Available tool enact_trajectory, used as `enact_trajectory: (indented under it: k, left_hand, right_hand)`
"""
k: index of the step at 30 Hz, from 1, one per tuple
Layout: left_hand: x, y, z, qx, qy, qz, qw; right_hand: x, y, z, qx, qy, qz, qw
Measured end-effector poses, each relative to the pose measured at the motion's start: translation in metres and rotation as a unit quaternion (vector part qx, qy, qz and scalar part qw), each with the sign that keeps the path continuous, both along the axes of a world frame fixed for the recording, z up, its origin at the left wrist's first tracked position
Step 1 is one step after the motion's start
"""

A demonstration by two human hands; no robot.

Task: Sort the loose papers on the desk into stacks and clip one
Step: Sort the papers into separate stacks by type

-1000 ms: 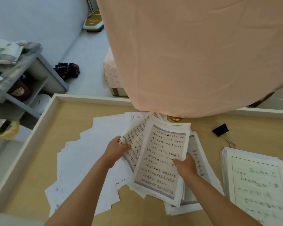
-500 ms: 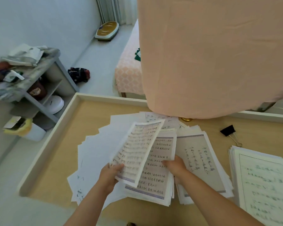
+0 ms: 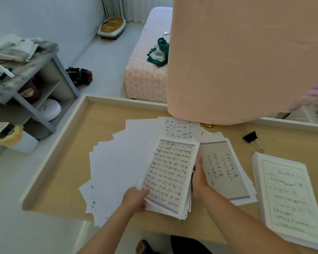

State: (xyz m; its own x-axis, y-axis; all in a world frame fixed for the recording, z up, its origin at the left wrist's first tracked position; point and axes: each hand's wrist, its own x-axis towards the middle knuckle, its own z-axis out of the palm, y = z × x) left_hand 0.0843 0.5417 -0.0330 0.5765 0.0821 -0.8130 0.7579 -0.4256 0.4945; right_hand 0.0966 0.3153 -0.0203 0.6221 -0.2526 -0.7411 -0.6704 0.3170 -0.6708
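A stack of handwritten pages with grey borders (image 3: pixel 170 173) lies in the middle of the wooden desk (image 3: pixel 72 153). My left hand (image 3: pixel 136 198) grips its near left corner. My right hand (image 3: pixel 198 178) presses flat, fingers straight, against the stack's right edge. Blank white sheets (image 3: pixel 117 165) fan out to the left. More grey-bordered pages (image 3: pixel 226 173) lie just right of my right hand. A separate neat stack (image 3: pixel 286 195) sits at the far right. A black binder clip (image 3: pixel 251 137) lies on the desk behind that stack.
A peach cloth (image 3: pixel 246 57) hangs over the desk's back edge and hides part of it. A small gold object (image 3: pixel 207 125) peeks from under the cloth. A grey shelf unit (image 3: pixel 31 85) and a bed (image 3: pixel 147 70) stand beyond the desk.
My left hand has laid its lifted sheet onto the central stack and now grips the stack's corner. My right hand has moved from on top of the pages to the stack's right edge.
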Motion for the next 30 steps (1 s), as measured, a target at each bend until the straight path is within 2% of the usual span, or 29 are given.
enact_trajectory:
  k: [1, 3, 6, 8, 10, 13, 15, 18, 23, 28, 30]
  left_hand:
    - [0.001, 0.003, 0.005, 0.047, 0.015, -0.082, 0.995]
    - [0.007, 0.011, 0.013, 0.134, 0.03, -0.227, 0.964]
    - [0.025, 0.021, 0.019, 0.21, -0.042, -0.306, 0.928]
    - [0.042, 0.022, 0.017, 0.182, -0.118, -0.28, 0.935]
    - [0.054, 0.021, 0.016, 0.086, -0.167, -0.194, 0.963]
    - [0.067, 0.013, 0.027, -0.045, -0.196, -0.084, 0.976]
    - [0.077, 0.008, 0.04, -0.142, -0.191, -0.038, 0.97]
    - [0.09, 0.001, 0.066, -0.294, -0.193, -0.061, 0.934]
    - [0.101, -0.015, 0.109, -0.303, -0.255, -0.016, 0.918]
    - [0.082, -0.047, 0.132, -0.271, -0.332, 0.032, 0.903]
    - [0.07, -0.056, 0.127, -0.231, -0.357, 0.04, 0.904]
  right_hand:
    - [-0.002, 0.0, 0.003, -0.022, 0.011, 0.02, 0.999]
    - [-0.005, -0.003, 0.001, -0.093, 0.029, 0.071, 0.993]
    - [-0.007, -0.003, 0.004, -0.143, 0.033, 0.105, 0.984]
    - [-0.007, -0.003, 0.012, -0.172, 0.015, 0.117, 0.978]
    - [-0.008, -0.005, 0.023, -0.195, -0.015, 0.14, 0.971]
    - [-0.008, -0.013, 0.041, -0.191, -0.082, 0.183, 0.961]
    - [-0.007, -0.023, 0.056, -0.176, -0.122, 0.196, 0.957]
    - [-0.002, -0.036, 0.078, -0.149, -0.16, 0.184, 0.958]
    - [0.011, -0.044, 0.099, -0.174, -0.201, 0.137, 0.954]
    - [0.018, -0.036, 0.105, -0.195, -0.244, 0.103, 0.944]
    - [0.017, -0.031, 0.098, -0.197, -0.254, 0.102, 0.942]
